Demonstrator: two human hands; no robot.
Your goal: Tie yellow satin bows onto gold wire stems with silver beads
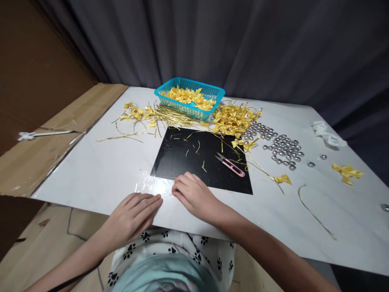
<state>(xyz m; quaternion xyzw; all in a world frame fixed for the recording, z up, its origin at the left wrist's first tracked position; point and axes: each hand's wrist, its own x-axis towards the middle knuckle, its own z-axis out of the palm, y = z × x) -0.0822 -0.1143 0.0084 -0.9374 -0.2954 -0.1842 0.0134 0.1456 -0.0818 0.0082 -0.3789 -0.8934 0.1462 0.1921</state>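
My left hand (133, 215) lies flat on the near edge of the white table (100, 170), fingers stretched out and together, holding nothing. My right hand (193, 192) rests beside it with fingers curled down onto a crinkled clear plastic film (152, 186) at the front edge of a black mat (182, 156). I cannot make out whether those fingers grip anything. Pink thread snips (232, 165) lie on the mat, beyond my right hand. Short gold wire scraps dot the mat.
A teal basket (190, 107) of yellow ribbon bows stands at the back. Gold wires (170, 117) and loose bows (234, 119) lie around it. Several silver beads (282, 148) spread at right, with more bows (346, 172), a white wad (326, 134), and cardboard (45, 142) at left.
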